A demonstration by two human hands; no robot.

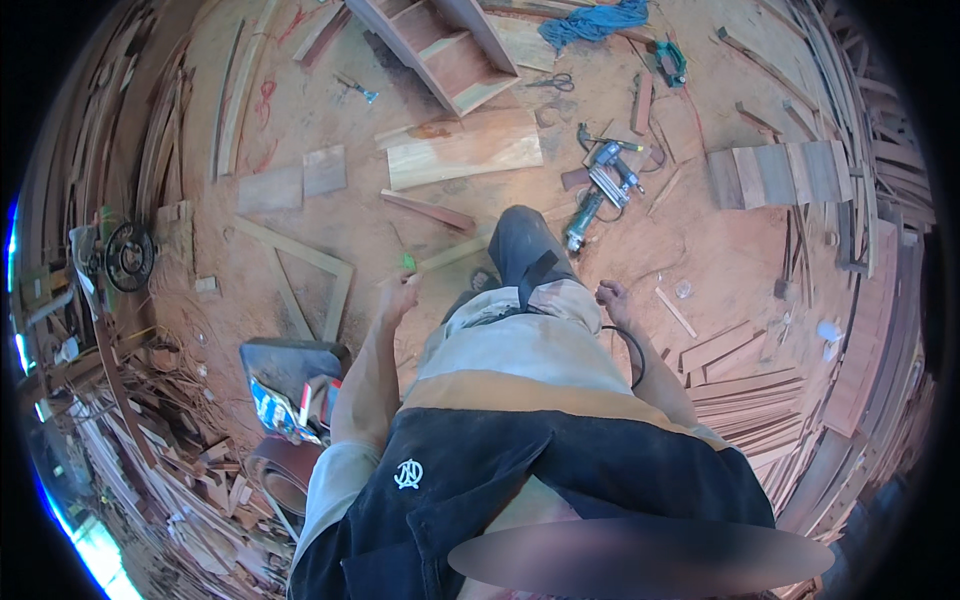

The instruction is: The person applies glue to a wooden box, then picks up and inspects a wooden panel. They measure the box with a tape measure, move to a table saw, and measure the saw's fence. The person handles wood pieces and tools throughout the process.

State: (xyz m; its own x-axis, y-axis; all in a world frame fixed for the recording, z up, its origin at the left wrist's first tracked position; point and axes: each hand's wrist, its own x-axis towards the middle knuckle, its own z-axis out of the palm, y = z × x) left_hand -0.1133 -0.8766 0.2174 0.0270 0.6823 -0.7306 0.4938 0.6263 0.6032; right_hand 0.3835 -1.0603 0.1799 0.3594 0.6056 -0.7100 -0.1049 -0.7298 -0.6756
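Note:
My left hand [400,293] is closed, out to the left of my body above the floor. Just beyond its fingers shows a small green piece [408,261] with a thin dark line running up from it; I cannot tell whether the hand grips it. On the other side my right hand [612,297] has its fingers curled, and whatever may be inside them is hidden. A black cable [634,350] bends past my right forearm. Ahead of that hand, a blue nail gun [612,175] and a green angle grinder [583,222] lie on the floor.
A wooden cabinet frame [450,60] lies at the far side, before a pale board [465,150]. A triangular wood frame [335,268] and black case [290,365] are left. Slats [745,405] and a planked panel [780,174] lie right. Timber stacks line both sides.

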